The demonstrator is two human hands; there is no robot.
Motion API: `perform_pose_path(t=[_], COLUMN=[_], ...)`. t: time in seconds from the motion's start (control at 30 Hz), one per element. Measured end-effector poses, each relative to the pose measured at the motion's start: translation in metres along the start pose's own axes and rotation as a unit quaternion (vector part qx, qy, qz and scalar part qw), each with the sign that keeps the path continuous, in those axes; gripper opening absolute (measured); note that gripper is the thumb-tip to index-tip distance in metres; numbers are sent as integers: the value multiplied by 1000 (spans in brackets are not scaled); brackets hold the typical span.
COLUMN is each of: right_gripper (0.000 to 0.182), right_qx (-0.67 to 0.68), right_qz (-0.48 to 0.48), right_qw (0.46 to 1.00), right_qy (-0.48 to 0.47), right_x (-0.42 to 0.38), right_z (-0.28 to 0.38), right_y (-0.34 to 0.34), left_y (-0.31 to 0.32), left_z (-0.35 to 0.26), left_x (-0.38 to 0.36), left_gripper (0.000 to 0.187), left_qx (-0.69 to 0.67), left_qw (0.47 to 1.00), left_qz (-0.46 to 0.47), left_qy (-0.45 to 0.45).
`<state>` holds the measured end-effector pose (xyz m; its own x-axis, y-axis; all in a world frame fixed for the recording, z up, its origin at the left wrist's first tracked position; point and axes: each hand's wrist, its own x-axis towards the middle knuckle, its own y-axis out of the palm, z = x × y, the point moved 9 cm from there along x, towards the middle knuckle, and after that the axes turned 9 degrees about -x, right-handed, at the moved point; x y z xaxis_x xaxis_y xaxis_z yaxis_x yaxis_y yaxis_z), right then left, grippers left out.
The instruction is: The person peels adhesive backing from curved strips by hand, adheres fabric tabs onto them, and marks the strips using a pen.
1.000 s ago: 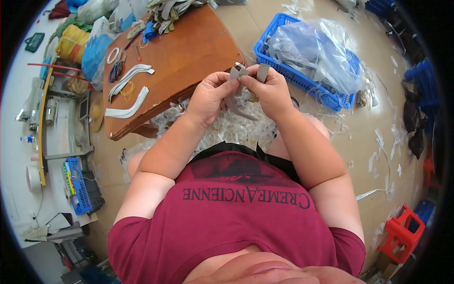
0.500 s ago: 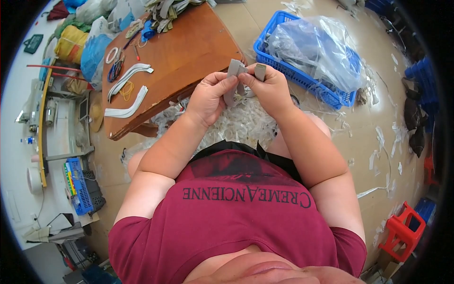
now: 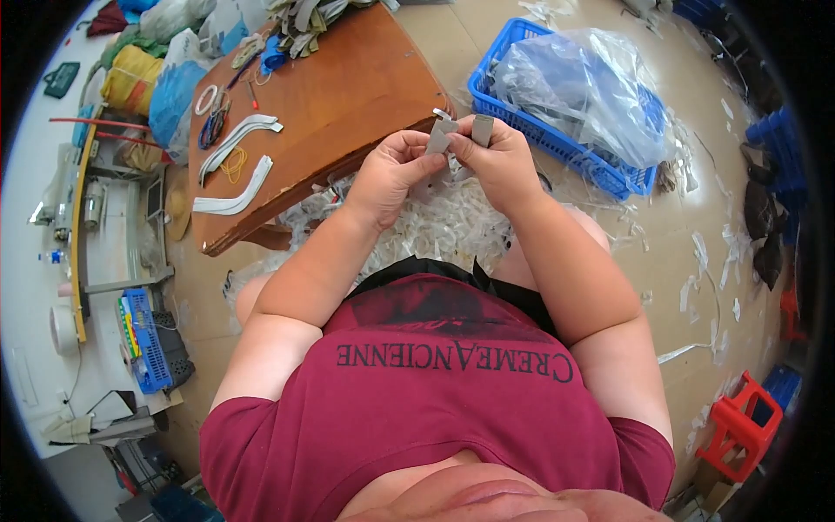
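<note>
My left hand (image 3: 393,174) is closed, its thumb and fingers pinching a flat grey strip (image 3: 441,136) whose upper end stands up past the thumb. Beside it, my right hand (image 3: 499,162) is closed too. A grey-beige strip end (image 3: 482,130) sticks up between its fingers, and its thumb and fingertip meet the strip in the left hand. Whether the pieces belong to one band is hidden by the fingers. Both hands are held above a heap of whitish scraps (image 3: 404,228), just off the corner of the brown wooden table (image 3: 348,96).
On the table lie bundled white strips (image 3: 235,190), a yellow rubber band (image 3: 233,165), scissors (image 3: 211,130) and a pile of grey-green strips (image 3: 317,22). A blue basket (image 3: 557,146) with clear plastic bags stands right of the table. A red stool (image 3: 739,426) is at lower right.
The grey strip in my left hand has tilted and sits lower, with a pale curled end now showing above it. My hands have shifted only slightly.
</note>
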<state>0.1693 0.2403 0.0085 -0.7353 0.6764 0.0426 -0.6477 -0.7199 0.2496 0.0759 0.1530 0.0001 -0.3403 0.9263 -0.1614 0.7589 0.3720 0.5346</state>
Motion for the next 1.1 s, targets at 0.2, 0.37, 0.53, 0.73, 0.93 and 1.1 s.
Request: perform_pose_path(t=[0.2, 0.37, 0.53, 0.73, 0.93, 1.1], right_gripper=[14, 14, 14, 14, 11, 8], right_qx=[1, 5, 1, -32, -54, -86], right_qz=[10, 10, -15, -53, 20, 45], right_qw=[1000, 1000, 1000, 998, 997, 993], right_qy=[-12, -2, 2, 12, -47, -65], right_x=[-2, -2, 0, 5, 0, -3], right_z=[4, 4, 2, -5, 6, 16], right_y=[4, 8, 4, -7, 5, 13], left_y=[-1, 1, 3, 2, -4, -1], left_z=[0, -4, -13, -20, -10, -12], left_x=[0, 0, -7, -4, 0, 0], left_gripper=[20, 17, 22, 29, 26, 22], left_qx=[-49, -108, -11, 89, 28, -42], left_qw=[998, 993, 995, 991, 1000, 999], left_qz=[-19, -11, -72, -25, 12, 18], left_qy=[-17, 46, 74, 99, -3, 1])
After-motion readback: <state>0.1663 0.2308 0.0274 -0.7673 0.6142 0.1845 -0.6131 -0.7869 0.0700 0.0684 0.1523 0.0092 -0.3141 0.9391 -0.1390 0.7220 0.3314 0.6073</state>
